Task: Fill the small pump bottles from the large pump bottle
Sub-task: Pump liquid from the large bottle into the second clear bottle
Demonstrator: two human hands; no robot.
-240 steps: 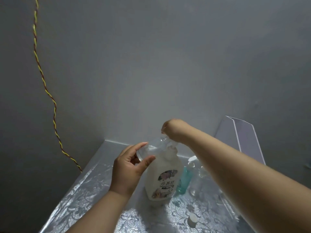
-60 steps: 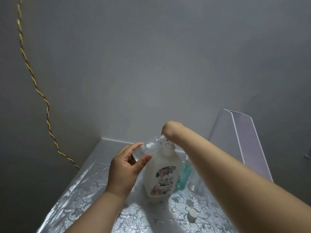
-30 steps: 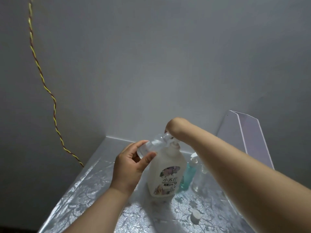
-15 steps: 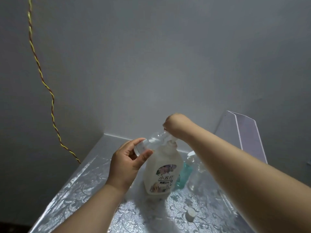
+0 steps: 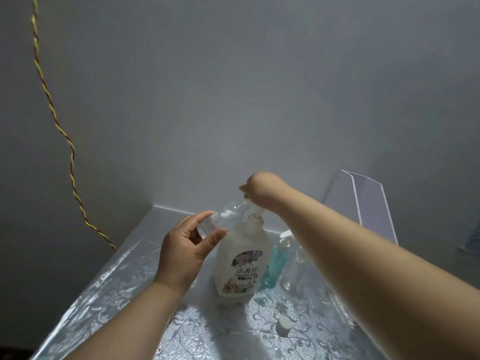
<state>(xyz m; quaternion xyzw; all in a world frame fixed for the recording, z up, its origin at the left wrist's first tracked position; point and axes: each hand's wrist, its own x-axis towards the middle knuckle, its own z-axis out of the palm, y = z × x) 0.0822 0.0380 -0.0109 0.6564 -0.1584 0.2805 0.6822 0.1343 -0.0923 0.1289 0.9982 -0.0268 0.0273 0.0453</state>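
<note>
Left hand (image 5: 184, 252), thumb and fingers (image 5: 205, 217) curled round the small clear bottle (image 5: 228, 214) at its base, holds it tilted, neck rising rightward to the spout of the large pump bottle (image 5: 241, 258) upright on the desk (image 5: 117, 281); right hand (image 5: 259, 188) sits atop the pump, grip hidden.

open tabletop (image 5: 104, 294) left of lg bottle (image 5: 240, 255); teal bottle (image 5: 275, 266) + clear bottle (image 5: 292, 271) tight on right, cap (image 5: 284, 325) front-right

Head camera (close) faces forward-down over table (image 5: 109, 289).
</note>
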